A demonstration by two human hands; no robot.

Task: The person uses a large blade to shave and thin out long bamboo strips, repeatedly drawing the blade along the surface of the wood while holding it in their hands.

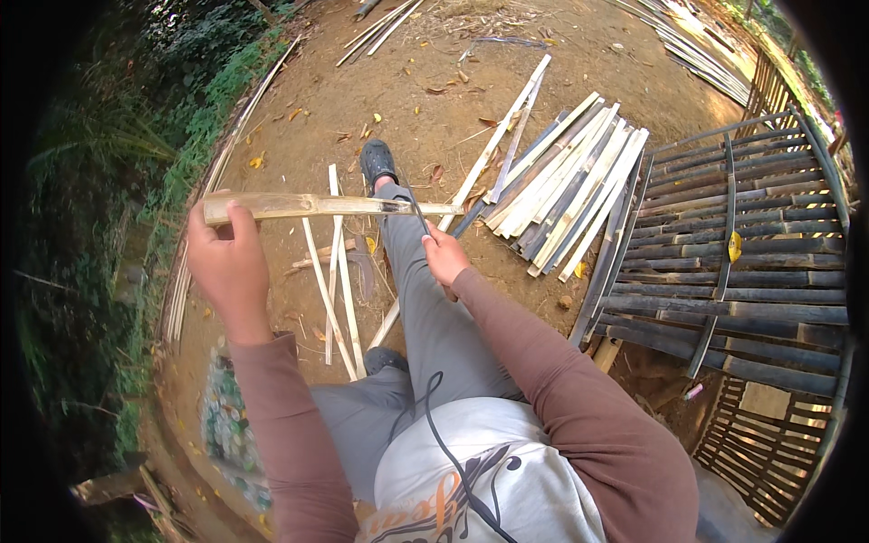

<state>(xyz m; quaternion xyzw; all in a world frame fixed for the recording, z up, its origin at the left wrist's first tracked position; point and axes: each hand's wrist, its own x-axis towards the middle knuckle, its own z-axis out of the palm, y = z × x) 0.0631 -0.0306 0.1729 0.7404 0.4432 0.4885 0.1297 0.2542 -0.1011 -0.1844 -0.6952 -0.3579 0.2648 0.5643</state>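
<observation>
The left hand point(228, 262) wraps its fingers round the thick end of a bamboo strip point(317, 206), a flat, pale length with a rough fibrous face, held level across the knee. At three o'clock from it, the right hand point(445, 256) is clenched on the handle of a knife point(415, 210), the thin dark blade laid against the strip near its far end. On the bare brown ground point(407, 100) below lie about four slim split slivers point(339, 290), cream-coloured and splayed at loose angles. Over at two o'clock, a pile of bamboo slats point(566, 195) rests fanned out, roughly a dozen, some pale, some green-grey. At three o'clock a dark platform of round bamboo poles point(751, 271) runs in rows, crossed by two curved ties. More long strips point(688, 45) sit at one o'clock. One dark shoe point(377, 163) points to twelve.
</observation>
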